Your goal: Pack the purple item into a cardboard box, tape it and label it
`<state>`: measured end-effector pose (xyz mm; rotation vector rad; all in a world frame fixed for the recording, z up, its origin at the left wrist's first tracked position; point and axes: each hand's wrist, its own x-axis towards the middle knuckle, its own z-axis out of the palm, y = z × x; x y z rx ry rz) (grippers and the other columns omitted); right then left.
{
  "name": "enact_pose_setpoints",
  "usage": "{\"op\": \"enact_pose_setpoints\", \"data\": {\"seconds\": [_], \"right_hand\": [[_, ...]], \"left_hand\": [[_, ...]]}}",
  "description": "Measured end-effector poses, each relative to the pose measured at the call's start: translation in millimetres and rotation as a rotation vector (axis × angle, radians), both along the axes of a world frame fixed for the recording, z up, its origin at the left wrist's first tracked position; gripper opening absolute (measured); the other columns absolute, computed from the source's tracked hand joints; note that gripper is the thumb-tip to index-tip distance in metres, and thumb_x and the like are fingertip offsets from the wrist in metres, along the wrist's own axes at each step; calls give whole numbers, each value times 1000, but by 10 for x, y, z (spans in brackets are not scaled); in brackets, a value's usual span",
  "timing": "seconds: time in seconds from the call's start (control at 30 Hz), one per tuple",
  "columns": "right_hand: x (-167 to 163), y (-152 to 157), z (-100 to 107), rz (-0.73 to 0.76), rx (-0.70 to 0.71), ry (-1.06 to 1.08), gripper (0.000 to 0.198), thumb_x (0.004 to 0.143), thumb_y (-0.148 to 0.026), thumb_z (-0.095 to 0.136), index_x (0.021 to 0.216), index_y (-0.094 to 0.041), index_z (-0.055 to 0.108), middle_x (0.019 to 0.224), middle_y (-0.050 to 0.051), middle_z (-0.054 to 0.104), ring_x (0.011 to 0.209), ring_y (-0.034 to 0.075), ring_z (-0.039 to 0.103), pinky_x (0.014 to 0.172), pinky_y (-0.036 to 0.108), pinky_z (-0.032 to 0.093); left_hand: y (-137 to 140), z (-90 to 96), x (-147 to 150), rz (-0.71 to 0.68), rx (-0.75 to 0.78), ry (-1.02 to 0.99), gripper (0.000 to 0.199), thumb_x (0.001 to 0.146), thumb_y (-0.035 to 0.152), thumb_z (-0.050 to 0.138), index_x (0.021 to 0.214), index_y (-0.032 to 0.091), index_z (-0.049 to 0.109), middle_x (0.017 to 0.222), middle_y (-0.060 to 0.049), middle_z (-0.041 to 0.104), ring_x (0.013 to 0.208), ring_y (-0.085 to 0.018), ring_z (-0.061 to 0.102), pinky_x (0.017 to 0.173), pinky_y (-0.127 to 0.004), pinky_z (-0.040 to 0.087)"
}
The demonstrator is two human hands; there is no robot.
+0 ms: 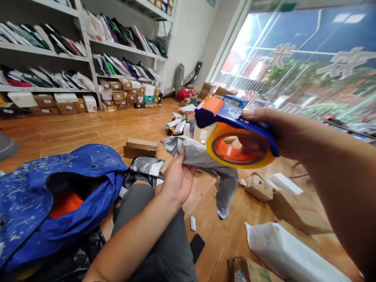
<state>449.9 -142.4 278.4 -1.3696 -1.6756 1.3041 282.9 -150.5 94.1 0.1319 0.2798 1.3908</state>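
A blue and orange tape dispenser (pixel 232 121) with a roll of yellow tape is raised in front of me. My right hand (pixel 264 125) is closed around its blue handle, with the thumb on top and some fingers showing through the roll's core. Lower and to the left, my left hand (pixel 179 178) grips a crumpled grey plastic mailer bag (pixel 202 156), thumb over its upper side. The bag stretches right behind the dispenser, and one end hangs down toward the floor.
A blue sack (pixel 96 156) with an orange lining lies open at left. Grey and black parcels (pixel 147 166) and an open cardboard box (pixel 140 149) are ahead. Cartons (pixel 260 187) and a long white wrapped package (pixel 288 243) sit at right; a black phone (pixel 197 246) lies on the wooden floor.
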Motion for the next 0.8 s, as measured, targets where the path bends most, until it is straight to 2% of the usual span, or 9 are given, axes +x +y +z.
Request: {"op": "enact_pose_setpoints", "data": {"seconds": [0.03, 0.1, 0.23, 0.33, 0.43, 0.53, 0.63, 0.73, 0.8], "right_hand": [[-52, -31, -45, 1, -56, -19, 45, 80, -61, 89, 89, -19, 75, 60, 2, 69, 50, 16, 64, 50, 25, 59], [-226, -71, -265, 41, -174, -67, 48, 76, -63, 92, 89, -19, 77, 64, 4, 72, 56, 19, 67, 53, 28, 60], [-643, -101, -1062, 352, -349, -175, 53, 80, -68, 87, 94, -18, 80, 89, 8, 81, 75, 23, 73, 65, 30, 60], [-859, -82, -1620, 542, -409, -253, 60, 83, -75, 81, 95, -16, 78, 88, 6, 78, 74, 21, 69, 63, 28, 54], [-978, -21, -1914, 611, -399, -281, 64, 83, -79, 78, 91, -16, 75, 81, 4, 73, 70, 18, 62, 60, 27, 49], [-1025, 10, -1998, 679, -455, -247, 67, 84, -82, 75, 92, -16, 73, 82, 4, 70, 71, 18, 61, 61, 27, 48], [-1024, -22, -2030, 713, -488, -229, 69, 84, -83, 74, 94, -15, 71, 81, 3, 66, 70, 17, 57, 60, 26, 46], [-1005, -62, -2080, 716, -483, -221, 69, 86, -83, 72, 95, -15, 69, 80, 3, 62, 70, 16, 54, 60, 24, 44], [-1002, -86, -2102, 724, -475, -208, 66, 88, -80, 73, 97, -15, 70, 81, 3, 61, 70, 16, 54, 60, 24, 45]], "left_hand": [[-68, -104, -131, 26, -8, 33, 17, 109, 22, 63, 115, 18, 78, 122, -8, 83, 111, -16, 79, 109, -29, 58], [-268, -415, -460, 66, -60, 132, 16, 106, 21, 67, 116, 18, 79, 123, -9, 83, 110, -17, 79, 108, -31, 60], [-880, -1145, -1137, 45, -217, 366, 26, 94, 28, 83, 118, 15, 82, 124, -14, 82, 112, -25, 79, 103, -38, 63], [-1309, -1467, -1451, 8, -334, 543, 41, 84, 37, 92, 117, 14, 83, 116, -15, 83, 95, -24, 80, 86, -35, 68], [-1537, -1552, -1623, 40, -365, 704, 45, 80, 45, 92, 112, 14, 85, 111, -13, 83, 91, -23, 77, 75, -32, 66], [-1606, -1550, -1766, -5, -314, 804, 43, 80, 43, 87, 112, 15, 86, 106, -11, 83, 90, -24, 75, 74, -30, 63], [-1578, -1561, -1888, -59, -260, 778, 47, 81, 44, 80, 119, 17, 85, 108, -10, 84, 94, -24, 75, 80, -31, 60], [-1465, -1571, -1930, -2, -304, 755, 56, 86, 64, 75, 114, 16, 85, 107, -11, 84, 95, -26, 76, 80, -32, 58], [-1353, -1559, -1913, 22, -338, 766, 62, 84, 73, 78, 108, 16, 84, 106, -11, 83, 93, -26, 75, 78, -31, 56]]}}
